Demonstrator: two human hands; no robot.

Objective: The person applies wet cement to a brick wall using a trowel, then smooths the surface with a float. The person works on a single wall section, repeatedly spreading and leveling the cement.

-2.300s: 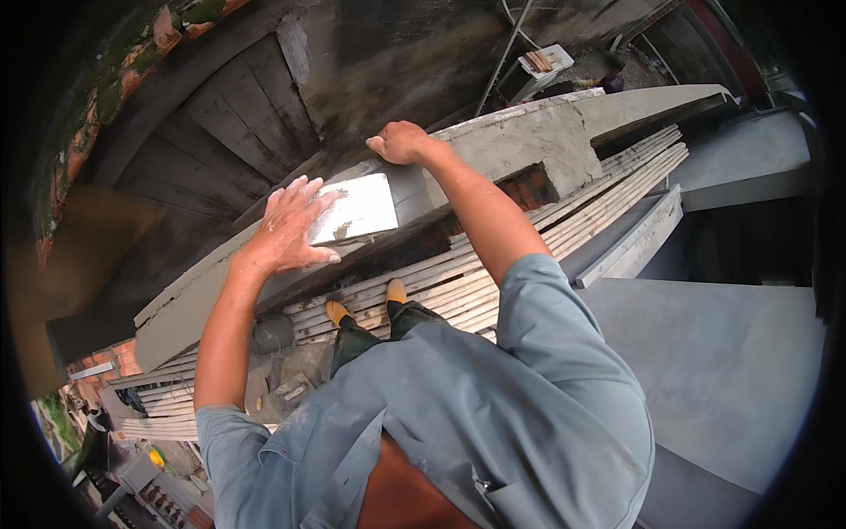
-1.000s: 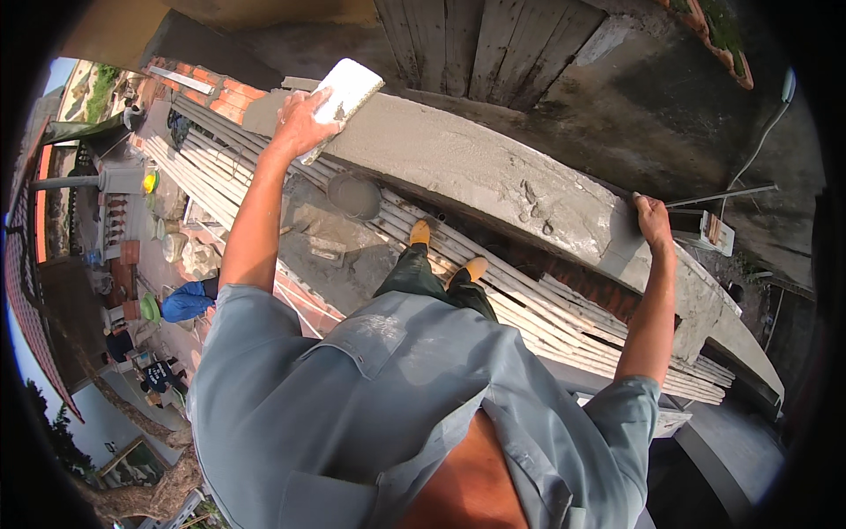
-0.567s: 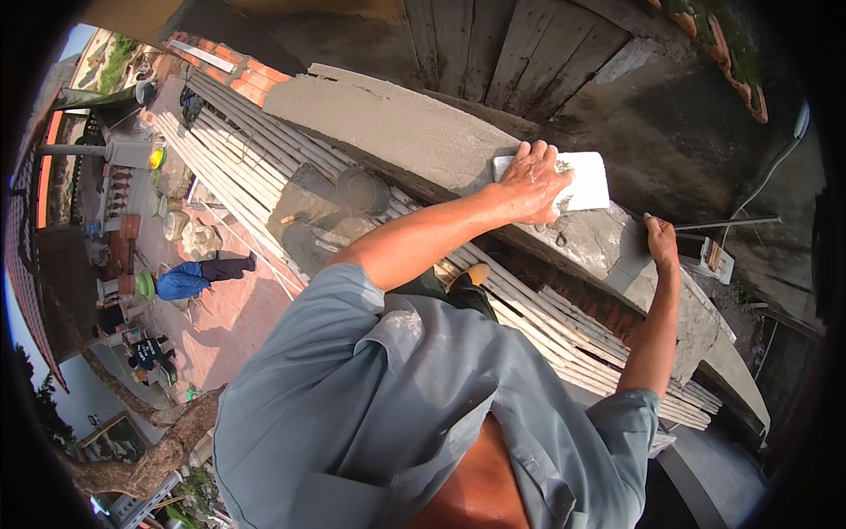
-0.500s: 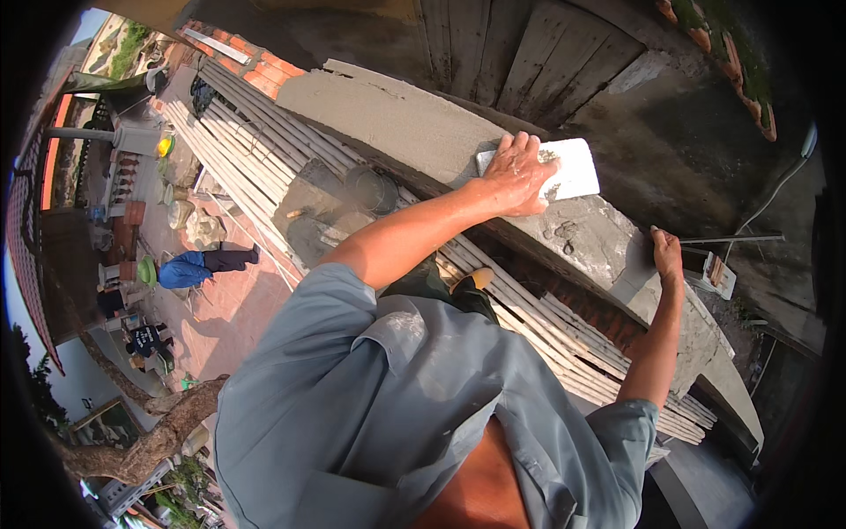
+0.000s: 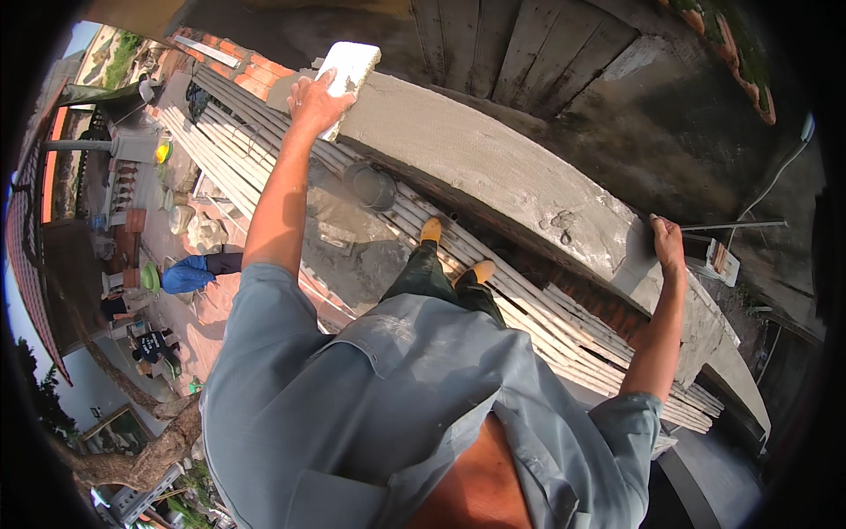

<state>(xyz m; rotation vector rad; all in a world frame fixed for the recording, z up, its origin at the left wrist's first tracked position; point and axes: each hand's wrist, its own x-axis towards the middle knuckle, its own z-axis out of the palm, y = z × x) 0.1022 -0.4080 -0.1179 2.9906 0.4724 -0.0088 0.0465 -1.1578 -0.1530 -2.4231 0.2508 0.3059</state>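
A white, block-like plastering float [image 5: 351,70] is gripped in my left hand [image 5: 319,104], with fingers curled over its near side. It is at the far left end of a long wall top coated in wet grey mortar [image 5: 476,132], next to bare red bricks. My right hand [image 5: 667,240] is closed at the far edge of the same wall top, toward its right end. What its fingers hold there, if anything, is hidden. Between the hands, the mortar is mostly smooth, with a rough lump [image 5: 564,231] nearer my right hand.
I stand over a row of long pale poles [image 5: 546,339] beside the wall. A dark bucket [image 5: 370,187] stands on them. Beyond my right hand are a thin metal bar [image 5: 740,226] and a white box [image 5: 721,263]. Lower left, a person in blue [image 5: 187,274] stands near a tree branch [image 5: 141,454].
My left hand has carried the float left along the wall top to its far end. Mortar it covered now shows. My right hand has stayed nearly in place.
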